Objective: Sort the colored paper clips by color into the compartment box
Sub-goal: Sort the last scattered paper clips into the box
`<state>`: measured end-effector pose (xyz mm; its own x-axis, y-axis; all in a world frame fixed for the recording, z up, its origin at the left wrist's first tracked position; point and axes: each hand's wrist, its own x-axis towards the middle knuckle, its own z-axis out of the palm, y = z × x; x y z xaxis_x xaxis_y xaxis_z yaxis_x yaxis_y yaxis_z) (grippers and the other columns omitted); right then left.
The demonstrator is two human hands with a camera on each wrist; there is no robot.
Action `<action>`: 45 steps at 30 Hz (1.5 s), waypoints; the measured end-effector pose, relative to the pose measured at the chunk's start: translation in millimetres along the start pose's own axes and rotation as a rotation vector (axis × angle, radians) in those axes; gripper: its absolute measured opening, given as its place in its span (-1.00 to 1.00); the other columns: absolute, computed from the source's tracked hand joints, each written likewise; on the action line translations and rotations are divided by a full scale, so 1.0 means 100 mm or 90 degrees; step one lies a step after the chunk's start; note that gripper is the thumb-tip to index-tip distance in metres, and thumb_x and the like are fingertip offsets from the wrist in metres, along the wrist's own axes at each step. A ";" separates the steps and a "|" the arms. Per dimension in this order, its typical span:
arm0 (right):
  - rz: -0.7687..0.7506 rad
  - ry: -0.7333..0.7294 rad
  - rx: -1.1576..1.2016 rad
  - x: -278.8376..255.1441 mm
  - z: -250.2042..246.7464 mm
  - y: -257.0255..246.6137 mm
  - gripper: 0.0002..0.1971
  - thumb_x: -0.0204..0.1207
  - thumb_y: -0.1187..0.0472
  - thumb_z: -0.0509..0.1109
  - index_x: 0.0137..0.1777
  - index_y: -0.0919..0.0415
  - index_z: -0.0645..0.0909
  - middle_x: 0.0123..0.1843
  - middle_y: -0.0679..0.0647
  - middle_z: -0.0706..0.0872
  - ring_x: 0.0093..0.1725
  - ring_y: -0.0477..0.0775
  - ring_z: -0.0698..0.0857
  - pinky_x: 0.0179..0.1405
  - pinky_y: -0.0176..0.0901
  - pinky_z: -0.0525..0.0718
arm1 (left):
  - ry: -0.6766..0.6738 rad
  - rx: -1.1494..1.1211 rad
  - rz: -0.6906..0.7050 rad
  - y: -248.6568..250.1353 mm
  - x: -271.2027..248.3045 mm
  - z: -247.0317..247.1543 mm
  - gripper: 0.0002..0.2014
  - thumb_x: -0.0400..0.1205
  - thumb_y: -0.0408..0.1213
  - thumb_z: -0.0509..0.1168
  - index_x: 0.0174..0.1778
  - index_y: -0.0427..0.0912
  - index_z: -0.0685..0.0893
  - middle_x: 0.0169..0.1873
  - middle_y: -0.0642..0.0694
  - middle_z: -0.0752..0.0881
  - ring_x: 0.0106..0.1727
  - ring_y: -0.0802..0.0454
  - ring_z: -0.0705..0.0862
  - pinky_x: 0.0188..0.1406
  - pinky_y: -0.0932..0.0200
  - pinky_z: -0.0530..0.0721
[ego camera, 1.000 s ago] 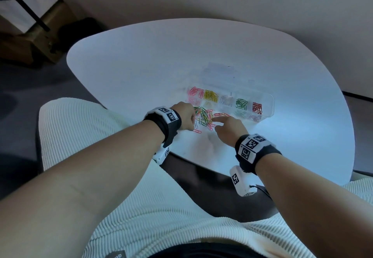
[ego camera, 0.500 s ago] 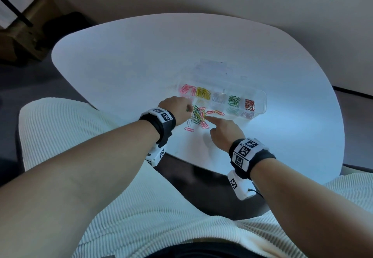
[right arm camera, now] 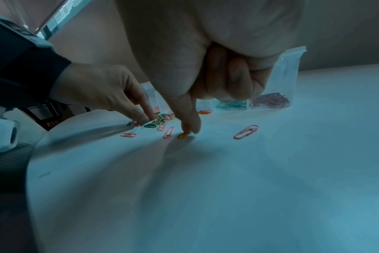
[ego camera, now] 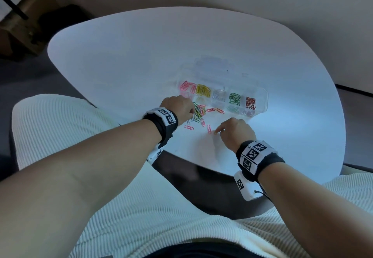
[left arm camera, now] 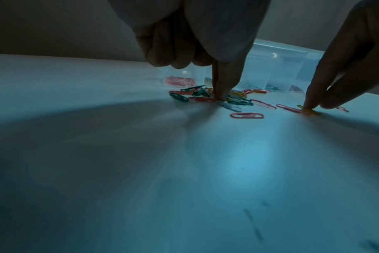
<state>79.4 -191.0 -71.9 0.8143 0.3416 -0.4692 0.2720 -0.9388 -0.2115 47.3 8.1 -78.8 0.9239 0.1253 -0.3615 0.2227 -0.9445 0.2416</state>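
A clear compartment box (ego camera: 263, 101) lies on the white table (ego camera: 121, 55), holding pink, yellow, pale, green and red clips in separate cells from left to right. In front of it sits a mixed pile of paper clips (ego camera: 198, 112). My left hand (ego camera: 178, 106) rests at the pile's left side, its index fingertip (left arm camera: 222, 95) pressing down on a pale clip (left arm camera: 229, 107). My right hand (ego camera: 233, 130) is nearer to me, apart from the pile. Its index fingertip (right arm camera: 189, 128) presses a yellow clip (right arm camera: 182, 135) flat on the table.
Loose pink clips (ego camera: 188, 127) lie on the table between the hands, and another pink clip (right arm camera: 246, 131) lies right of my right finger. An orange clip (ego camera: 219, 110) lies by the box front. The box's clear lid (ego camera: 212, 66) lies open behind. The table's near edge (ego camera: 181, 156) is close to both wrists.
My right hand has drawn back from the pile toward me, with the yellow clip under its fingertip. My left hand has stayed at the pile.
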 end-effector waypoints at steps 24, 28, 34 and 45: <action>0.133 -0.076 0.101 -0.13 0.13 0.07 -0.71 0.37 0.00 0.48 -0.16 0.25 0.65 -0.20 0.14 0.74 -0.22 0.20 0.72 -0.29 -0.17 0.62 | -0.101 -0.053 -0.083 0.06 -0.08 0.01 -0.79 0.42 -0.15 0.35 -0.09 -0.09 0.75 -0.14 -0.04 0.80 -0.15 -0.09 0.76 -0.15 0.10 0.68; 0.112 -0.056 0.163 -0.20 0.14 0.11 -0.77 0.48 0.07 0.32 -0.25 0.25 0.57 -0.29 0.12 0.65 -0.28 0.16 0.62 -0.35 -0.16 0.52 | -0.115 -0.048 -0.078 0.02 -0.12 0.03 -0.78 0.45 -0.05 0.34 -0.19 -0.14 0.63 -0.27 -0.06 0.71 -0.31 -0.08 0.65 -0.31 0.14 0.57; 0.158 0.022 0.630 -0.22 -0.02 0.17 -0.77 0.55 0.28 0.19 -0.35 0.16 0.34 -0.49 0.05 0.36 -0.51 0.05 0.26 -0.52 -0.22 0.22 | -0.104 -0.249 -0.144 -0.01 -0.14 -0.16 -0.74 0.66 -0.13 0.12 -0.22 -0.20 0.59 -0.27 -0.12 0.57 -0.26 -0.09 0.51 -0.28 0.12 0.46; 0.199 -0.116 1.048 -0.21 -0.13 -0.01 -0.74 0.53 0.33 0.18 -0.34 0.11 0.25 -0.49 0.05 0.32 -0.55 0.00 0.20 -0.64 -0.24 0.17 | -0.086 -0.949 -0.235 0.01 -0.22 -0.34 -0.70 0.40 -0.57 0.05 -0.60 -0.16 0.26 -0.70 -0.12 0.41 -0.67 0.06 0.14 -0.61 0.35 0.07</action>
<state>68.7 -197.7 -50.2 0.6321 0.2754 -0.7243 -0.7594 0.0341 -0.6498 37.8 15.3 -39.9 0.7338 0.1709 -0.6575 0.5995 0.2924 0.7451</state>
